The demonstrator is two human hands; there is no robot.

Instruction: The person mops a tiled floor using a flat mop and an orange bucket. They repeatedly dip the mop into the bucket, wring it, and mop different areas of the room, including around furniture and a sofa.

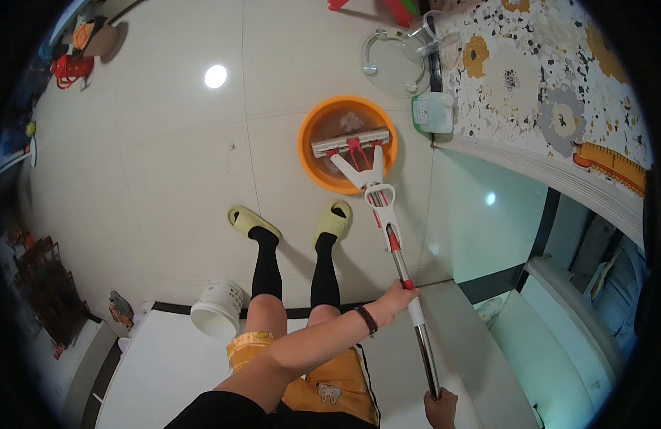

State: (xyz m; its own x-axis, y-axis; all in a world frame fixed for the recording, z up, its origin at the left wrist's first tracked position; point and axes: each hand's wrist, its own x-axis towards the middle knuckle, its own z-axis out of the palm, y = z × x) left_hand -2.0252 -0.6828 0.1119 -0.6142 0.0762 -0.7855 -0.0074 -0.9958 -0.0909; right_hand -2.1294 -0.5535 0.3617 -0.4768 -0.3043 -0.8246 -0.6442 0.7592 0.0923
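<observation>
A sponge roller mop slants from the floor up toward my right side. Its head lies within the rim of an orange plastic basin that holds cloudy water. My left hand reaches across my legs and grips the handle at the red and white collar. Lower in view, my right hand is closed around the steel end of the handle. The white pull lever sits on the shaft close to the basin's near edge, and neither hand touches it.
Right of the basin stand a greenish plastic jug, a round glass lid-like disc and a clear plastic container. A flower-patterned cloth covers the surface at right. Near my feet is a white bucket, tipped or tilted.
</observation>
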